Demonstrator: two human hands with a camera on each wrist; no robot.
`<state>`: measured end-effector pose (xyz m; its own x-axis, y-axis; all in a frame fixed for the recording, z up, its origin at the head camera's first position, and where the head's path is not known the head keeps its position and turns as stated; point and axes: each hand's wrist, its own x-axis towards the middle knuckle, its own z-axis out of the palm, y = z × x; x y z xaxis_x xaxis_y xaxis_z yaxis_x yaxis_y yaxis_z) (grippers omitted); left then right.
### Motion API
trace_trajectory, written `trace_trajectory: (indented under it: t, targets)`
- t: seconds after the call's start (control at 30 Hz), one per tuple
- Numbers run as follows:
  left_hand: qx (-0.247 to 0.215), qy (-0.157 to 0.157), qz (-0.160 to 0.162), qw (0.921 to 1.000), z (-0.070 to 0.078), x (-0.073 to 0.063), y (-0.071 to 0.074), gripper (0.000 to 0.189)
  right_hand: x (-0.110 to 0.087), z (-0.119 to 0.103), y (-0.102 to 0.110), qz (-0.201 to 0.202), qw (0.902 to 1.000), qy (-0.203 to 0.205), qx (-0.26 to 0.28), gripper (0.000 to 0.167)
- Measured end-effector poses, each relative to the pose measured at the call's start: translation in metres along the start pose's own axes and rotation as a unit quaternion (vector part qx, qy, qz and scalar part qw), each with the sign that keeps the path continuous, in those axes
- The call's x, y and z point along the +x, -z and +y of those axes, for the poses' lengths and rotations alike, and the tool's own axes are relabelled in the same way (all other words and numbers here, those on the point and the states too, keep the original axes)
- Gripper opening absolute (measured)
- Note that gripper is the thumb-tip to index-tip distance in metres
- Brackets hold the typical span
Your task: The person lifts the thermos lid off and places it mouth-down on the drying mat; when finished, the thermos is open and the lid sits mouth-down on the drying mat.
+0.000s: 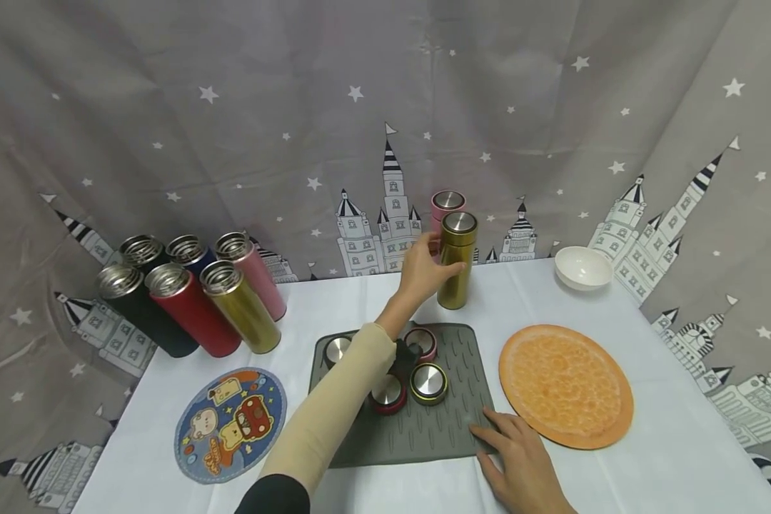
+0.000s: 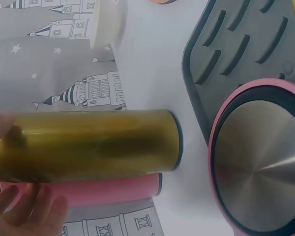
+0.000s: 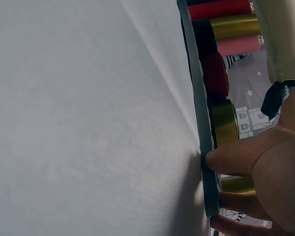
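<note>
My left hand [image 1: 424, 271] holds a gold thermos bottle [image 1: 456, 275] with a steel-topped lid, thumb on one side and fingers on the other. The bottle stands upright at the back of the table, just in front of a lidded pink bottle [image 1: 446, 202]. In the left wrist view the fingertips [image 2: 34, 201] lie between the gold and pink bottles. My right hand [image 1: 520, 457] rests, fingers spread, at the right front edge of a grey-green mat [image 1: 459, 428]. On the mat sit several lids: gold-rimmed [image 1: 428, 383], red [image 1: 388, 394], pink [image 1: 422, 343] and dark [image 1: 337, 349].
Several lidless bottles stand grouped at the left, including a red one [image 1: 193, 307] and a gold one [image 1: 247, 307]. A round cartoon mat [image 1: 231, 425] lies in front of them. At right are an orange round mat [image 1: 565, 385] and a white bowl [image 1: 583, 268].
</note>
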<state>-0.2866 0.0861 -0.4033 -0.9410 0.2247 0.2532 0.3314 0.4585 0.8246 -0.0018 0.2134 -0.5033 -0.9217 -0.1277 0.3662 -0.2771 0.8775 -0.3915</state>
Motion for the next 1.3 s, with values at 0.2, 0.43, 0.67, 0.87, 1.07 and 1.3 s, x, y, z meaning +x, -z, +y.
trace_trajectory:
  t: [0.2,0.43,0.67,0.87,1.07,1.3]
  targets:
    - [0.044,-0.013,-0.005,0.9989,-0.001,0.0,-0.007,0.075,-0.001,0.002,0.0,0.015,0.9999,0.006,-0.002,0.035]
    - [-0.035,-0.056,-0.075,0.995,-0.008,-0.004,-0.014,0.075,-0.002,0.0,0.0,0.014,0.9999,-0.001,0.003,0.035]
    - [-0.079,-0.093,-0.123,0.9849,-0.015,-0.013,-0.017,0.074,-0.002,-0.002,0.001,0.007,0.9999,-0.004,0.007,0.034]
    - [-0.066,-0.138,-0.134,0.9791,-0.017,-0.023,-0.012,0.074,0.0,-0.004,0.0,-0.007,0.9998,-0.01,0.013,0.033]
    - [0.024,-0.19,-0.106,0.9757,-0.008,-0.041,0.014,0.082,0.004,-0.009,0.001,-0.037,0.999,-0.02,0.013,0.031]
    - [0.132,-0.251,-0.087,0.9552,0.014,-0.057,0.049,0.076,0.007,-0.012,0.009,-0.029,0.9992,-0.023,0.012,0.03]
